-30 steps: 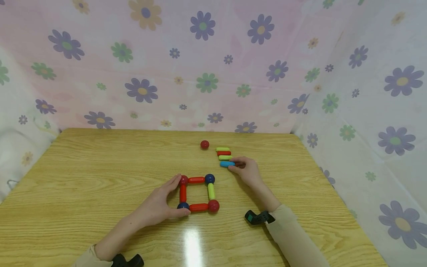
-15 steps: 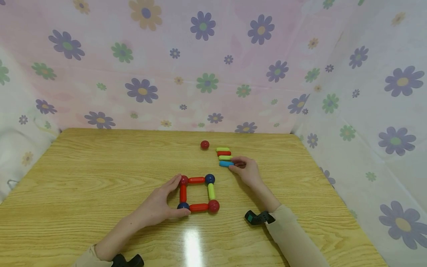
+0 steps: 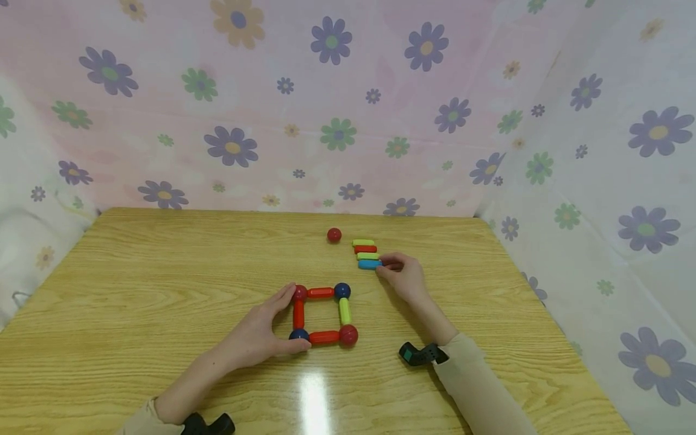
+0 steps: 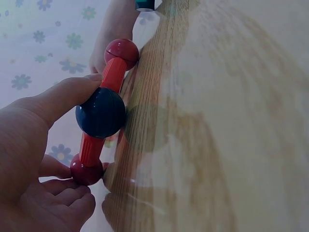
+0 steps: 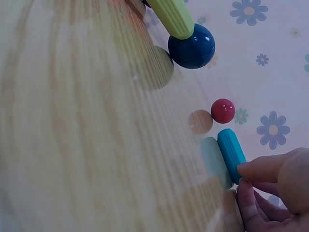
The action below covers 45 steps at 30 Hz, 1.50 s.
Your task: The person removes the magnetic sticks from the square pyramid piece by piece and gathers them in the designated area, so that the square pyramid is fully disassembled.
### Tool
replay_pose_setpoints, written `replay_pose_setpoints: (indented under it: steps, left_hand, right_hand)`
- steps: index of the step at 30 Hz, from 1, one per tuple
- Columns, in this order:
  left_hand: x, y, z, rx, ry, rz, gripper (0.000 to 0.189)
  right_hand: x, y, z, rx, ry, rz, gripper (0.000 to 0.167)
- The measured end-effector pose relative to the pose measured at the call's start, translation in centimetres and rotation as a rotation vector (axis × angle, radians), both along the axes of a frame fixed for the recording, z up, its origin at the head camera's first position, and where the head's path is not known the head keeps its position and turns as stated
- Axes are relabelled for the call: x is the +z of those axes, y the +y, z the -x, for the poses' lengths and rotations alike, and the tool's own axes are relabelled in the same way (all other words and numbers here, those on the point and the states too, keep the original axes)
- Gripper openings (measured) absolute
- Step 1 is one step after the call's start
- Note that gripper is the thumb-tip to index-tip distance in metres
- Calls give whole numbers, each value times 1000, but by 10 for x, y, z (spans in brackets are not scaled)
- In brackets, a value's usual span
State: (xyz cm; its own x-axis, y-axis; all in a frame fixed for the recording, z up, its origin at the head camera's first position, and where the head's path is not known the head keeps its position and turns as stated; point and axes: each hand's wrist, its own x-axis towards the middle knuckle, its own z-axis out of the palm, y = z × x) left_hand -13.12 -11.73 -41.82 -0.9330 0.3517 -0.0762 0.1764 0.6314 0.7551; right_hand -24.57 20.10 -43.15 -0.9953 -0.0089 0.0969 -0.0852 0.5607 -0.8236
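In the head view, a square (image 3: 324,338) of red and yellow-green magnetic rods with red and dark blue balls at its corners lies on the table. My left hand (image 3: 261,332) holds its left side, thumb at the near blue ball (image 4: 100,112) and fingers at the far red ball (image 4: 87,170). Beyond the square, my right hand (image 3: 405,279) pinches the right end of a light blue magnetic rod (image 5: 231,152) between thumb and fingers. That rod lies on the table at the near end of a row, close beside a yellow-green rod (image 3: 367,257).
Farther back in the row lie a red rod (image 3: 365,249) and another yellow-green rod (image 3: 363,243). A loose red ball (image 3: 334,235) sits left of them. The wooden table (image 3: 179,272) meets flowered cloth (image 3: 261,109) at its back.
The light blue rod and my right hand have shifted very slightly, with the rod now closer to the yellow-green one. My left hand and the square have stayed in place.
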Motion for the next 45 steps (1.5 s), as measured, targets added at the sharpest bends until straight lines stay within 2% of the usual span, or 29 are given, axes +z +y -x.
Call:
replay_pose_setpoints:
  steps: [7,14,21,27,30,37,40,45]
  left_hand:
    - [1,1,0,-1,11,5,113]
    - [3,2,1,-1,1,2,113]
    - [2,3,2,-2,3,-4,113]
    - [-1,5,1,-2,-2,-9,114]
    - [-2,5,2,-7,-3,-14,114]
    - [-1,3,2,-9,-10,-14,114]
    - [0,2,2,-7,-14,-11,114]
    - [0,1,2,-9,-22,-14,114]
  right_hand:
    - [0,1,2,-14,-13,16,27]
    - [9,1,0,-20,-1,99,30]
    - [32,-3,-4,155,42,68,37]
    - [48,-18,-13,412,-48,17,36]
    - [52,-23,-18,502,-50,1,37]
    - [48,-22,-22,581,8,-52,30]
    - [43,-24,-21,601,-5,-94,30]
    - [31,-33,-20,582,-49,-151,30]
